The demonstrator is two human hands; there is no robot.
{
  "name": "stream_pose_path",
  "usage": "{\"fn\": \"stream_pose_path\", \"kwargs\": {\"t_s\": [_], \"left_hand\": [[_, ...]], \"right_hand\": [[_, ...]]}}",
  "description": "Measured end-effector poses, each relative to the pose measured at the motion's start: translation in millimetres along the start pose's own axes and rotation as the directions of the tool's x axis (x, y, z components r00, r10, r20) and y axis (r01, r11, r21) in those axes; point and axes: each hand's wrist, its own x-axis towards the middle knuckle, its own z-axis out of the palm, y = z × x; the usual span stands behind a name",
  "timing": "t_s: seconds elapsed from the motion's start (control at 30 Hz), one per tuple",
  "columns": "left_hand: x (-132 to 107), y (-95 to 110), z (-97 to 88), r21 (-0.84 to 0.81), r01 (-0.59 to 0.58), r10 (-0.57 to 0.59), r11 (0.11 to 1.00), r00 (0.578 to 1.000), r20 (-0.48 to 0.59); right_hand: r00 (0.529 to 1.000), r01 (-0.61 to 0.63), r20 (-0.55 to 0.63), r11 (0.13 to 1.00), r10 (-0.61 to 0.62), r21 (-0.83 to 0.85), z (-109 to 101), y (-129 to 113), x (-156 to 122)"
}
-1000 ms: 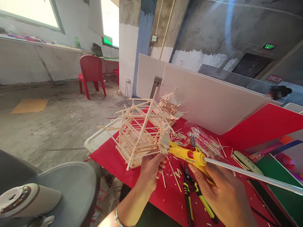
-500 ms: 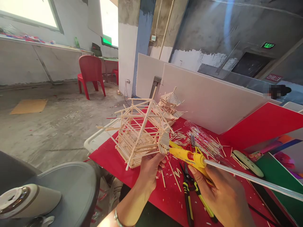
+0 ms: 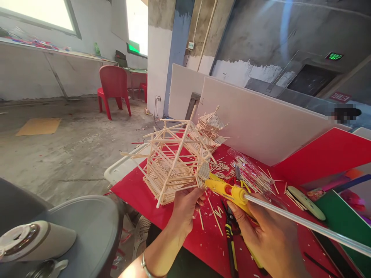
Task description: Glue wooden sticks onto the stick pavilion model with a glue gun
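Observation:
My right hand [image 3: 266, 231] is wrapped around a yellow hot glue gun [image 3: 226, 189], and a long clear glue stick [image 3: 301, 218] sticks out of its back. The gun's nozzle is close to the fingertips of my left hand [image 3: 187, 208]. Those fingers are pinched, apparently on a thin wooden stick [image 3: 185, 189], at the lower front edge of a wooden stick model [image 3: 171, 173]. The model has an open frame of slanting beams over a layered base, and a closely laid panel of sticks [image 3: 204, 170] at its right. Below the gun lie black and yellow pliers [image 3: 230, 239], partly hidden by my right hand.
A smaller stick tower [image 3: 213, 125] stands behind. On the red tabletop [image 3: 130, 189] are loose sticks [image 3: 216, 216] and a plastic bag of sticks [image 3: 252, 173]. White boards [image 3: 240, 119] rise behind. A grey stool [image 3: 89, 227] holds a cup [image 3: 43, 239]. A person's head shows far right.
The glue gun has shifted slightly left, its nozzle nearer my left fingertips. My left hand keeps its pinch at the model's edge. The whole view has shifted a little.

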Motion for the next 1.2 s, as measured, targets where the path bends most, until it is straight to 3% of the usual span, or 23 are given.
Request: {"fn": "stream_pose_path", "kwargs": {"t_s": [0.23,0.8,1.0,1.2], "left_hand": [[0,0,-1.7,-0.017,0.01,-0.01,1.0,1.0,0.012],[-1,1,-2.3,-0.017,0.017,-0.017,1.0,1.0,0.016],[-1,2,-1.4,-0.013,0.018,-0.018,1.0,1.0,0.005],[1,0,-1.3,-0.004,0.013,-0.013,1.0,1.0,0.002]], "right_hand": [[0.999,0.047,0.014,0.995,-0.046,-0.084,-3,-1,7],[0.991,0.131,0.033,0.985,-0.128,-0.114,-4,2,8],[0.996,0.086,0.025,0.99,-0.083,-0.113,-5,-1,10],[0.989,0.102,0.126,0.974,-0.078,-0.204,-14,-2,32]]}}
